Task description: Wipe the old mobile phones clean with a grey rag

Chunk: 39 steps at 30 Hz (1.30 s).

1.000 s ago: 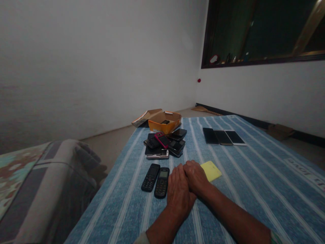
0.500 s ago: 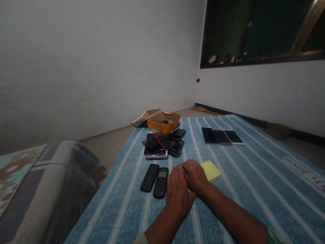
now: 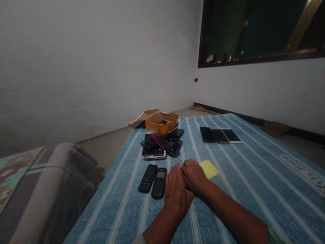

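I have the left hand [image 3: 176, 191] and the right hand [image 3: 194, 176] together low in my view, overlapping at the fingers. Both look open and empty, resting on a blue-and-white striped cloth [image 3: 236, 206]. Two black keypad phones [image 3: 153, 178] lie side by side just left of the left hand. A yellow sticky note [image 3: 209, 169] sits just beside the right hand. Farther out I can see a heap of mobile phones [image 3: 162, 146], with a pink phone [image 3: 159, 141] lying across it. Directly behind that heap is an open orange cardboard box [image 3: 161, 126], with a small black phone [image 3: 163, 122] inside. Off to the right, three smartphones [image 3: 220, 135] lie edge to edge in a row, screens up.
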Motion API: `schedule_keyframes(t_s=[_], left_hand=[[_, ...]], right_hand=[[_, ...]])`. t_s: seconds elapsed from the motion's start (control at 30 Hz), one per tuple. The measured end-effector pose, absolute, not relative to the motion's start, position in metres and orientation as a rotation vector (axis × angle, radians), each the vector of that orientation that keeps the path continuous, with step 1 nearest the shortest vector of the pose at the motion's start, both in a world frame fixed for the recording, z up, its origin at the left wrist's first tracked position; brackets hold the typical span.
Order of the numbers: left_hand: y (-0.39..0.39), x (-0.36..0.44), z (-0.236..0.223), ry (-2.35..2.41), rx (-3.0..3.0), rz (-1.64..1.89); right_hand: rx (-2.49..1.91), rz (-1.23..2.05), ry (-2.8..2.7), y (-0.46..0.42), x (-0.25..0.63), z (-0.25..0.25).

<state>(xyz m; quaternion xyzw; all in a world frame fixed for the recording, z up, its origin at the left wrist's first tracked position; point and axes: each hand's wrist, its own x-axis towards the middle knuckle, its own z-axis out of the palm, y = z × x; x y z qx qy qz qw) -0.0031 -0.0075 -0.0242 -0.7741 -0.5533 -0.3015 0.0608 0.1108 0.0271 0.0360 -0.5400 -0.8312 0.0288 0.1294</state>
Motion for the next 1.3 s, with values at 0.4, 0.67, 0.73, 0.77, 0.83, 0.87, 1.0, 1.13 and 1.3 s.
schedule_keyframes(t_s=[0.4,0.67,0.73,0.77,0.83,0.87,1.0,1.13,1.3], left_hand=[[-0.011,-0.002,-0.014,-1.755,-2.407,-0.698],[-0.012,-0.003,-0.002,-1.716,-2.577,-0.68],[-0.011,-0.004,-0.001,-1.685,-2.62,-0.717],[-0.011,-0.005,-0.001,-1.674,-2.633,-0.737],[-0.01,-0.005,0.0,-1.662,-2.651,-0.768],[-0.01,-0.005,0.0,-1.661,-2.659,-0.777],[-0.011,-0.004,0.007,-1.685,-2.703,-0.774],[-0.014,-0.003,0.012,-1.753,-2.731,-0.755],[-0.015,-0.003,0.014,-1.77,-2.777,-0.745]], right_hand=[[-1.856,-0.021,-2.315,0.04,0.161,0.038],[-1.946,-0.077,-2.235,0.037,0.16,0.026],[-1.805,-0.059,-2.299,0.032,0.149,0.023],[-1.739,-0.047,-2.319,0.029,0.144,0.021],[-1.644,-0.013,-2.331,0.025,0.14,0.02],[-1.622,0.006,-2.327,0.024,0.141,0.021],[-1.672,0.047,-2.283,0.029,0.155,0.021],[-1.791,0.017,-2.215,0.04,0.177,0.015],[-1.923,-0.034,-2.141,0.044,0.187,0.008]])
